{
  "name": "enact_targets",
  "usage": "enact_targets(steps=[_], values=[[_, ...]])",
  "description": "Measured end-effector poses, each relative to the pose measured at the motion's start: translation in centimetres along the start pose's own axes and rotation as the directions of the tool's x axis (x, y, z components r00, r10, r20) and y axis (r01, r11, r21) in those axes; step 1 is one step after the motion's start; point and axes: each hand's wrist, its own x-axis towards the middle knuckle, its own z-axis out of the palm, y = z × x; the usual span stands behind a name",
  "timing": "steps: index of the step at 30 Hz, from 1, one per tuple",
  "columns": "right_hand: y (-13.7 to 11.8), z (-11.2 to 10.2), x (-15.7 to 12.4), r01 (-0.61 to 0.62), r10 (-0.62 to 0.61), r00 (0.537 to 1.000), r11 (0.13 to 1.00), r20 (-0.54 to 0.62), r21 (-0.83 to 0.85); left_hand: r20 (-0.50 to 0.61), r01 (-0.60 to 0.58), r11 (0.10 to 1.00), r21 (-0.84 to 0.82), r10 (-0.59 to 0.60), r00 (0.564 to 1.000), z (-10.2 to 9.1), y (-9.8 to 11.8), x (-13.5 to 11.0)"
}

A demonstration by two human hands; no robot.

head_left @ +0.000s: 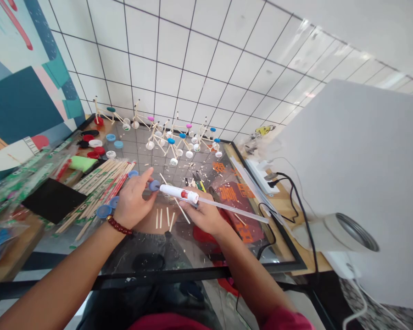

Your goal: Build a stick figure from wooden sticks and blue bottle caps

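My left hand (132,201) pinches a blue bottle cap (154,185) between thumb and fingers. My right hand (204,213) is wrapped around a white hot glue gun (175,191), whose nozzle points left and meets or nearly meets the cap. A long translucent glue stick (237,211) runs out of the gun's back end. Below the gun, several short cut wooden sticks (161,218) lie on the glass tabletop. Beside my left wrist are more blue caps (104,211). A longer thin stick (183,211) lies slanted, partly behind the gun.
Small bicycle-like models of sticks and bottle caps (182,136) stand along the tiled wall. Wrapped chopsticks (101,183), a black square (53,200) and loose caps (95,143) lie left. A pair of pliers or cutters (198,181) sits beyond my right hand. A power strip (259,172) with cords lies right.
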Motion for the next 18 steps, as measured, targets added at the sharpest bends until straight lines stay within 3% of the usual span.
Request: enact_targets(steps=[6,11,15,18], values=[[0.1,0.1,0.1,-0.031,0.031,0.999,0.999,-0.008,0.037,0.062,0.158,0.983,-0.094,-0.152,0.986,0.0,0.4,0.0],[0.1,0.5,0.4,-0.138,0.156,0.986,0.957,-0.053,0.254,0.091,0.416,0.887,-0.199,-0.406,0.909,0.2,0.7,0.3],[1.0,-0.6,0.6,-0.243,0.329,0.935,0.870,-0.136,0.429,0.109,0.548,0.801,-0.243,-0.538,0.836,0.3,0.2,0.8],[2.6,-2.7,0.7,-0.256,0.366,0.880,0.903,-0.304,0.346,0.095,0.574,0.767,-0.288,-0.573,0.814,0.1,-0.4,1.0]])
